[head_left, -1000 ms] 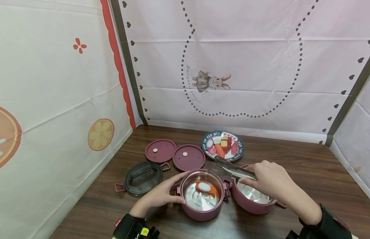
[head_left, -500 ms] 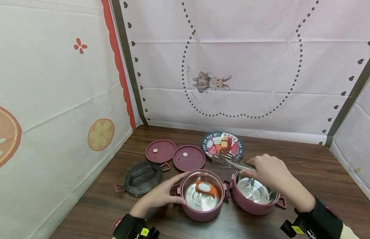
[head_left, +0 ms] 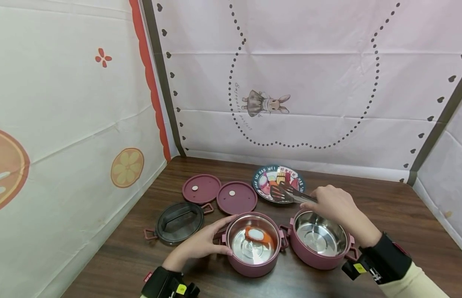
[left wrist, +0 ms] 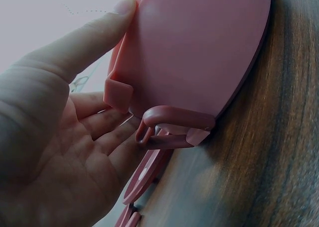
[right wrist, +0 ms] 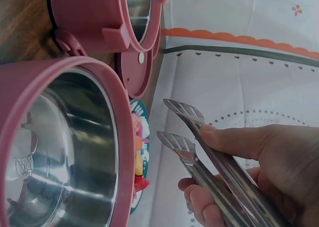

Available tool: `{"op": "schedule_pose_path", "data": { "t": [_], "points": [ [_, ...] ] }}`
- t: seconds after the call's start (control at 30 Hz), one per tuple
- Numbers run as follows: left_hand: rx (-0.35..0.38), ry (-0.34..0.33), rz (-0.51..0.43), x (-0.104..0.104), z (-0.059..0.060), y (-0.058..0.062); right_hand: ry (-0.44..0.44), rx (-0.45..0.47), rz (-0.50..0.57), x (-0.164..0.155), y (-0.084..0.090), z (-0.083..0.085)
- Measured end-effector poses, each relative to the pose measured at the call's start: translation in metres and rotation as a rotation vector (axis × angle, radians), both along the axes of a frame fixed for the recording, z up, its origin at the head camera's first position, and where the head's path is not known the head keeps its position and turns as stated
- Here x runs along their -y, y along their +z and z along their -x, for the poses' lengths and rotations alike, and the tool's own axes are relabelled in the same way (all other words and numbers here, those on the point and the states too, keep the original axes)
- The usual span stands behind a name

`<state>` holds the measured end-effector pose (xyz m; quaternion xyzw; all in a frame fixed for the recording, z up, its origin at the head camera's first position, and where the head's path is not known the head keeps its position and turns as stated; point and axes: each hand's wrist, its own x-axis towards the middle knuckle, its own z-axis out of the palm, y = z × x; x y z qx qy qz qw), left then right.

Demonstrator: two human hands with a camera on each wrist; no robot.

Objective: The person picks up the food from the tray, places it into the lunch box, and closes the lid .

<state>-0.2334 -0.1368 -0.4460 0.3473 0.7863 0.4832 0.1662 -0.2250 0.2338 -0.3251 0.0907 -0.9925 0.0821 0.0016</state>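
Brown table [head_left: 383, 198] first: your right hand [head_left: 333, 203] grips the tongs [head_left: 290, 193], tips apart over the food plate [head_left: 261, 182], pointing left. Your left hand [head_left: 201, 244], fingers straight, steadies the middle pot [head_left: 253, 267].

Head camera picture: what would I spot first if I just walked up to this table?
Probably the right hand holding metal tongs out over the plate of colourful food at the back of the table. Next, the two pink pots in front: the left pot, steadied by the left hand, has an orange-and-white piece inside, while the right pot looks shiny and empty.
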Motion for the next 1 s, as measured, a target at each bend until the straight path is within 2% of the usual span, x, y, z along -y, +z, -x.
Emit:
{"op": "schedule_pose_path", "data": {
  "t": [0.2,0.4,0.77,1.0],
  "points": [
    [-0.007,0.015,0.025,0.001,-0.001,0.000,-0.027,0.047,0.012,0.003,-0.001,0.010],
    [-0.002,0.022,0.034,0.000,-0.001,0.001,-0.045,0.046,0.012,0.005,-0.007,0.021],
    [0.021,0.022,0.041,0.000,-0.002,0.002,-0.077,0.046,-0.040,0.010,-0.015,0.033],
    [0.025,0.018,0.036,0.000,-0.002,0.002,-0.083,0.086,-0.071,0.011,-0.019,0.038]
  ]
}}
